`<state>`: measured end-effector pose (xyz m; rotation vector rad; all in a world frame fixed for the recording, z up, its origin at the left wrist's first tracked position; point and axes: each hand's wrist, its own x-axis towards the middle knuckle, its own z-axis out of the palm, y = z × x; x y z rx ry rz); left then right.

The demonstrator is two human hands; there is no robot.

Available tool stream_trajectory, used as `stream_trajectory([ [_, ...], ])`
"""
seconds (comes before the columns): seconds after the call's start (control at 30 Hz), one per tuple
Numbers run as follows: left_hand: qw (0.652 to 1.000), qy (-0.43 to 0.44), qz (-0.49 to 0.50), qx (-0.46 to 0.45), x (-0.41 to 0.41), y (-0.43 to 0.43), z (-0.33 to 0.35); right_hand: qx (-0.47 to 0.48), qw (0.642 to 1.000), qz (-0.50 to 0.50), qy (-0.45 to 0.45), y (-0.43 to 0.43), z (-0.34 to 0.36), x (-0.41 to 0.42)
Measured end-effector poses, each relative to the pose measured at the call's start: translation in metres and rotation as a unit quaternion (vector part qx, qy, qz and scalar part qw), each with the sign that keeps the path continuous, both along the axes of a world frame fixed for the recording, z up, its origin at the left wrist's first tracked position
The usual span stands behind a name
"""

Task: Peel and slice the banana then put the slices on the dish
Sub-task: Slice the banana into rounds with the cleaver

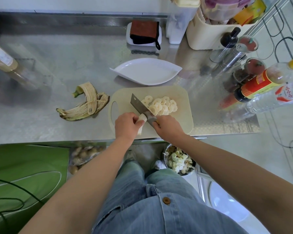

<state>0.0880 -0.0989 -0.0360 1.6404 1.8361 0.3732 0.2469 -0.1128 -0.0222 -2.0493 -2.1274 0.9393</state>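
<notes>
Kitchen, likely home: steel counter (57,53), seasoning bottles (259,85).

Hands: left hand (125,124) and right hand (167,127), both bare.
Forearms: forearms (95,174) bare all the way to the near edge of view.
Clothing: light blue washed denim (184,208) over torso and legs, with stitched seams.
Button: one round brown button (166,200) on a seam, near centre.
Fray: frayed edge (112,211) left of the button.
Footwear: pale shoe (159,164) beyond the right leg, partly hidden.

steel counter (61,53) with board (179,98), dish (125,71), peel (86,105)
</notes>
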Motion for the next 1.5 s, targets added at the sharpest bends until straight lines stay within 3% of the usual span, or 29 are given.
stream_trajectory([
  [0.23,1.000,0.001,0.005,0.001,0.000,0.000,-0.002,0.058,0.998,0.000,0.035,0.000,0.009,0.011],
  [1.0,1.000,0.000,0.005,0.003,0.001,-0.002,0.000,-0.015,1.000,-0.002,-0.010,-0.001,-0.004,-0.002],
  [1.2,1.000,-0.006,0.007,0.002,0.000,-0.001,-0.001,0.032,0.999,-0.007,0.021,0.002,0.005,0.005],
  [1.5,1.000,-0.011,0.012,0.000,0.000,-0.001,-0.001,0.031,0.999,0.006,0.015,0.001,0.006,0.010],
])
